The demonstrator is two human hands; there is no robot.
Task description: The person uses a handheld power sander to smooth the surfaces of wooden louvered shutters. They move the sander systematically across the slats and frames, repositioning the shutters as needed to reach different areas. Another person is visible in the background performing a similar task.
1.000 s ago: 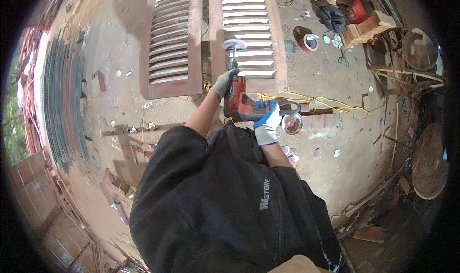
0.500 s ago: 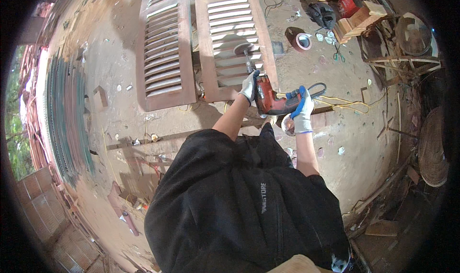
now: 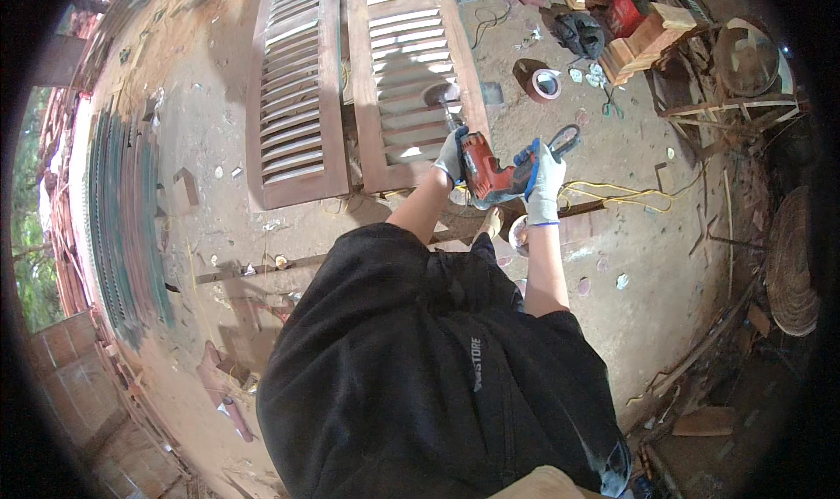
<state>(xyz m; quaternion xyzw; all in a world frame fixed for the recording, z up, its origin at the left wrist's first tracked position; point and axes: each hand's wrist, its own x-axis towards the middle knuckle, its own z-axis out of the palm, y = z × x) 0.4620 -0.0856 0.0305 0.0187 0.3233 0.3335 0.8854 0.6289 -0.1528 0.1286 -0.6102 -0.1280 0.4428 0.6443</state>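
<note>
My left hand (image 3: 450,156) wraps the front of the drill (image 3: 488,173), my right hand (image 3: 544,184) its rear; disc (image 3: 441,94) over shutter (image 3: 404,21), work seems underway, finished share unclear.

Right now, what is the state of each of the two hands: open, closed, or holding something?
Left hand: closed, holding the red power tool near its front.
Right hand: closed, holding the same tool at its rear.

I'm wearing a black jacket (image 3: 420,368) and white gloves (image 3: 544,194) (the right is showing blue); my drill (image 3: 486,172) is showing red and dark grey, the shutters (image 3: 368,140) brown with light-and-dark stripes, the cord (image 3: 643,204) yellow.
</note>
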